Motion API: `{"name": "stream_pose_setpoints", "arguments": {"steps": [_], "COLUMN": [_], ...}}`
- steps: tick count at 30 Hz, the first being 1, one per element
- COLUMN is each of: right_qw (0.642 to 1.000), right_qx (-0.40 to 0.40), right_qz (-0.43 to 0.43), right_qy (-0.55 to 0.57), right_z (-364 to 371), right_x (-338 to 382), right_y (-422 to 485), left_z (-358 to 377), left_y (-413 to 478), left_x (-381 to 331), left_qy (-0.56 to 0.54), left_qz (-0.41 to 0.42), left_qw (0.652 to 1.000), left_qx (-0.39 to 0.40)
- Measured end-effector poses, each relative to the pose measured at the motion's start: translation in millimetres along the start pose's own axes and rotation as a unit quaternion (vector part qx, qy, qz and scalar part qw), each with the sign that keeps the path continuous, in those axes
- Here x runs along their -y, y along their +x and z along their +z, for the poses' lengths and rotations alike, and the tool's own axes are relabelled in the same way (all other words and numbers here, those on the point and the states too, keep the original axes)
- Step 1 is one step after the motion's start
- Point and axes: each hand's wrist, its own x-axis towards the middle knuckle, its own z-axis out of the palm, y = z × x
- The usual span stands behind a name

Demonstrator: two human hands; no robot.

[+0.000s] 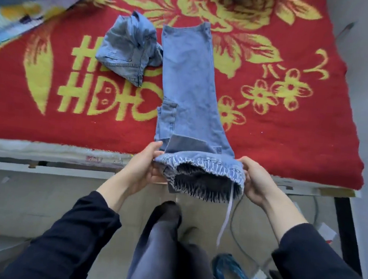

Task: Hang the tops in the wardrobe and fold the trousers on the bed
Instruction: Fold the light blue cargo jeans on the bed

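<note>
The left grip (147,166) pinches the 9 o'clock end and the right grip (253,181) the 3 o'clock end of the elastic waistband (201,163) of the denim trousers (188,84), likely drawing it taut off the bed (290,131) edge so the legs, laid toward 12 o'clock, flatten for folding.

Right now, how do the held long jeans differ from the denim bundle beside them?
The long jeans lie stretched flat along the red blanket; the denim bundle sits crumpled. The left hand and right hand grip the long jeans' waistband; the denim bundle lies untouched. Both are light-blue denim.
</note>
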Motion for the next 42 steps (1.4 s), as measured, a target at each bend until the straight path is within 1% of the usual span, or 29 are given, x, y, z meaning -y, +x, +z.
{"name": "stream_pose_setpoints", "arguments": {"steps": [2, 3, 4, 5, 6, 7, 8, 9, 10, 12, 14, 16, 18, 20, 21, 25, 29, 31, 32, 34, 35, 36, 37, 38, 39, 40, 41, 42], "right_qw": [0.997, 0.996, 0.995, 0.995, 0.994, 0.992, 0.988, 0.984, 0.981, 0.973, 0.961, 0.948, 0.94, 0.937, 0.936, 0.927, 0.917, 0.904, 0.897, 0.889, 0.875, 0.837, 0.772, 0.698, 0.633, 0.593, 0.575, 0.572], "right_qx": [0.013, 0.026, 0.033, 0.032, 0.023, 0.007, -0.009, -0.024, -0.037, -0.054, -0.073, -0.098, -0.107, -0.106, -0.105, -0.119, -0.139, -0.164, -0.176, -0.163, -0.139, -0.108, -0.076, -0.046, -0.026, -0.02, -0.024, -0.032], "right_qz": [-0.028, -0.043, -0.06, -0.082, -0.104, -0.125, -0.141, -0.15, -0.154, -0.148, -0.159, -0.191, -0.217, -0.223, -0.223, -0.23, -0.259, -0.277, -0.281, -0.283, -0.285, -0.284, -0.275, -0.262, -0.255, -0.254, -0.259, -0.272], "right_qy": [0.064, 0.078, 0.069, 0.041, 0.003, -0.035, -0.066, -0.092, -0.116, -0.168, -0.212, -0.234, -0.239, -0.246, -0.25, -0.27, -0.268, -0.282, -0.294, -0.322, -0.366, -0.455, -0.568, -0.665, -0.73, -0.764, -0.775, -0.773], "right_z": [9, 14, 20, 26, 32, 40, 46, 53, 58, 69, 80, 90, 100, 109, 112, 125, 140, 147, 150, 154, 153, 151, 147, 141, 134, 127, 121, 116], "right_x": [32, 47, 61, 73, 85, 96, 106, 115, 124, 141, 157, 174, 194, 215, 226, 270, 315, 329, 331, 322, 309, 291, 272, 256, 243, 234, 227, 222], "right_y": [14, 24, 34, 47, 61, 76, 93, 111, 129, 166, 200, 229, 252, 275, 286, 323, 367, 393, 403, 423, 430, 434, 437, 439, 439, 440, 438, 435], "left_z": [1, 0, -2, -2, -6, -11, -18, -24, -30, -42, -52, -61, -69, -76, -77, -73, -70, -71, -70, -67, -66, -65, -65, -67, -70, -73, -75, -76], "left_y": [11, 19, 27, 37, 55, 77, 100, 122, 144, 181, 212, 236, 257, 277, 287, 321, 367, 392, 403, 419, 424, 427, 429, 431, 432, 432, 430, 426], "left_x": [-33, -48, -62, -75, -84, -90, -98, -105, -113, -132, -151, -173, -198, -224, -236, -281, -326, -342, -344, -331, -315, -297, -277, -257, -241, -227, -215, -206], "left_qy": [-0.086, -0.126, -0.155, -0.144, -0.098, -0.019, 0.071, 0.144, 0.192, 0.24, 0.272, 0.307, 0.346, 0.382, 0.389, 0.385, 0.335, 0.283, 0.284, 0.358, 0.422, 0.502, 0.587, 0.654, 0.696, 0.716, 0.716, 0.714], "left_qz": [0.048, 0.073, 0.096, 0.118, 0.134, 0.149, 0.16, 0.168, 0.169, 0.156, 0.151, 0.191, 0.253, 0.285, 0.289, 0.303, 0.282, 0.302, 0.319, 0.319, 0.308, 0.296, 0.279, 0.252, 0.223, 0.208, 0.219, 0.241], "left_qw": [0.995, 0.988, 0.98, 0.978, 0.983, 0.988, 0.985, 0.974, 0.963, 0.95, 0.939, 0.917, 0.879, 0.847, 0.84, 0.834, 0.857, 0.866, 0.862, 0.849, 0.83, 0.792, 0.742, 0.695, 0.665, 0.647, 0.639, 0.63], "left_qx": [0.032, 0.055, 0.079, 0.093, 0.079, 0.043, -0.007, -0.053, -0.084, -0.128, -0.145, -0.168, -0.206, -0.236, -0.244, -0.254, -0.271, -0.279, -0.273, -0.221, -0.196, -0.181, -0.168, -0.158, -0.154, -0.16, -0.173, -0.186]}}
